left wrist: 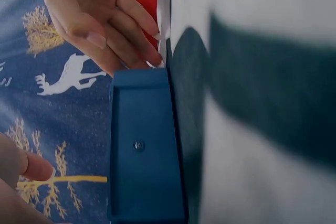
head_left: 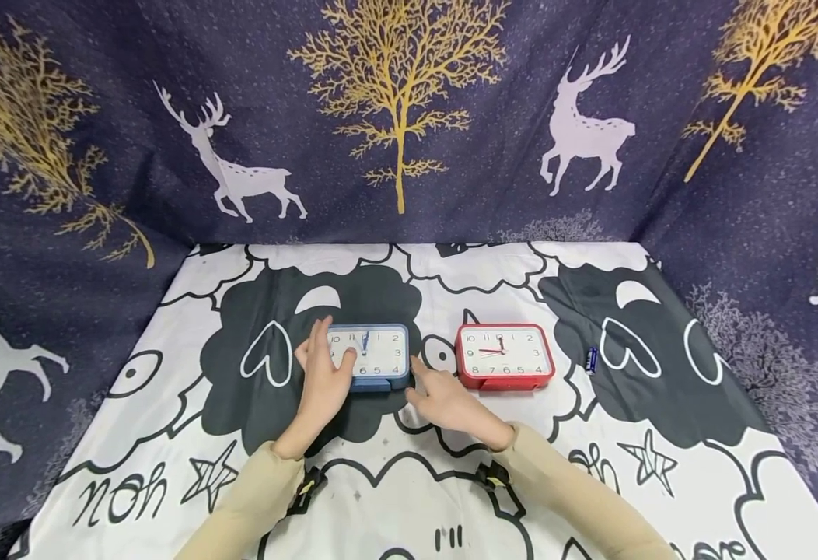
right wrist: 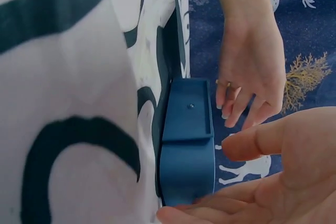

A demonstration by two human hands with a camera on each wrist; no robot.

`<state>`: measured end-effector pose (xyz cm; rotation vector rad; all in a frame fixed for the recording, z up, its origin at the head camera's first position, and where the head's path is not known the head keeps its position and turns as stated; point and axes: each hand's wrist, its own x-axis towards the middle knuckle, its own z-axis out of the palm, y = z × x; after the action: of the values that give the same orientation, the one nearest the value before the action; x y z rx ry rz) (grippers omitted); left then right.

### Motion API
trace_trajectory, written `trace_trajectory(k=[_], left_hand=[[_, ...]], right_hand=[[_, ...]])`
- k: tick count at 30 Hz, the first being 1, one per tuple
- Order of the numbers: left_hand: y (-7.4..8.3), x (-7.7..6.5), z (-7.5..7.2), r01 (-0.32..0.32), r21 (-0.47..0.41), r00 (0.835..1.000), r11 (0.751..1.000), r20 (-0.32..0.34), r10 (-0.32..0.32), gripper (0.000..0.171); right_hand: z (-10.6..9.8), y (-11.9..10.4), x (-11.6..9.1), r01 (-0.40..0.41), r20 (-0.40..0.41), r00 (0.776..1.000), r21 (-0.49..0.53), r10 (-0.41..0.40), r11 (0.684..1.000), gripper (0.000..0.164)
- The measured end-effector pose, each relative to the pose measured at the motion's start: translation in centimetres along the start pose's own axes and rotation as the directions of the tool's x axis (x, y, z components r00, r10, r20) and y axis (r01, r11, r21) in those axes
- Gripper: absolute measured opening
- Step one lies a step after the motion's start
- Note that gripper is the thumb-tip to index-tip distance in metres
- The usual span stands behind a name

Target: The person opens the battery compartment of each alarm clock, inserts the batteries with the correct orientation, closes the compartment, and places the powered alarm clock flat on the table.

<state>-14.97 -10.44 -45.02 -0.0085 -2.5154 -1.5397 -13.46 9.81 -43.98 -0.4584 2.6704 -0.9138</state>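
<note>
A blue rectangular clock (head_left: 388,358) with a white dial faces up on the cloth. My left hand (head_left: 325,377) lies over its left end, fingers extended and thumb across the edge of the dial. On the other side, my right hand (head_left: 447,400) reaches in with its fingertips close to the clock's right end. The left wrist view shows the blue clock's near side (left wrist: 142,145), which has a small screw, and the right hand (left wrist: 100,19) at its far end. In the right wrist view, the left hand's loosely bent fingers (right wrist: 236,108) hang beside the clock.
To the right of the blue clock sits a red clock (head_left: 507,359) of the same shape. Farther right lies a small blue battery (head_left: 592,360). A black-and-white patterned cloth (head_left: 381,498) covers the table, and a dark curtain (head_left: 451,187) with deer and trees encloses the back and sides.
</note>
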Motion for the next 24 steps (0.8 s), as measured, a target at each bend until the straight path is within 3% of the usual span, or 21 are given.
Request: trace_trajectory(k=[9, 14, 18, 24], left_hand=[[1.2, -0.5, 1.7, -0.093, -0.042, 0.995, 0.995, -0.048, 0.091, 0.05], [1.8, -0.9, 2.8, -0.119, -0.103, 0.991, 0.988, 0.046, 0.124, 0.038], [2.3, -1.0, 3.8, -0.128, -0.175, 0.982, 0.976, 0.113, 0.149, 0.031], [3.2, -0.8, 5.0, -0.07, -0.311, 0.964, 0.948, 0.225, 0.145, 0.037]], right_hand=[[-1.3, 0.5, -0.6, 0.068, -0.11, 0.992, 0.001, -0.067, 0.998, 0.034], [-2.4, 1.1, -0.9, 0.092, -0.187, 0.979, 0.064, -0.079, 0.994, 0.028], [-3.2, 1.8, -1.0, 0.097, -0.29, 0.955, 0.115, -0.06, 0.989, 0.023], [-4.8, 3.1, -1.2, 0.102, -0.408, 0.913, 0.17, -0.024, 0.98, 0.022]])
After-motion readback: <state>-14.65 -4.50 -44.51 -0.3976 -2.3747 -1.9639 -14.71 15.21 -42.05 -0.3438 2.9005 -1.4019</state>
